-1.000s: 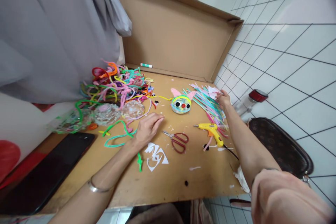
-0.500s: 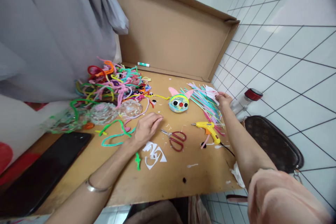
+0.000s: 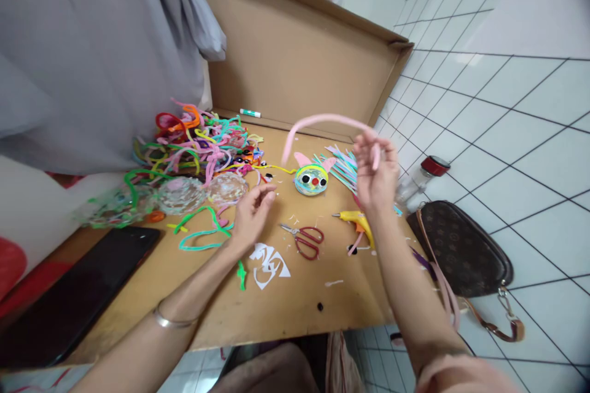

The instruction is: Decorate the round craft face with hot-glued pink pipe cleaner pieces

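Here's the pink pipe cleaner [image 3: 322, 117], arched in the air above the counter [image 3: 286, 316], the right hand's [image 3: 377, 175] grip closed on it toward one end! Its free end hangs near the pink-eared ball [image 3: 311, 180]. Across the way, the left hand [image 3: 253, 212] curls loosely; whether that grip is shut, can't tell. Red-handled scissors [image 3: 298, 233] lie between it and the yellow glue gun [image 3: 361, 221].

Mid-frame on the brown wooden desk [image 3: 286, 313] sits a round, multicoloured, pink-eared ball [image 3: 310, 180]. Nearer lie red-handled metal scissors [image 3: 298, 233], with cut white paper [image 3: 263, 254] at their lower left and a yellow plastic glue gun [image 3: 351, 217] to their right. Tangled multicoloured pipe cleaners [image 3: 203, 147] heap at upper left, behind a black rectangular phone [image 3: 87, 288]. Above the ball in frame arches a bent pink pipe cleaner [image 3: 322, 117].
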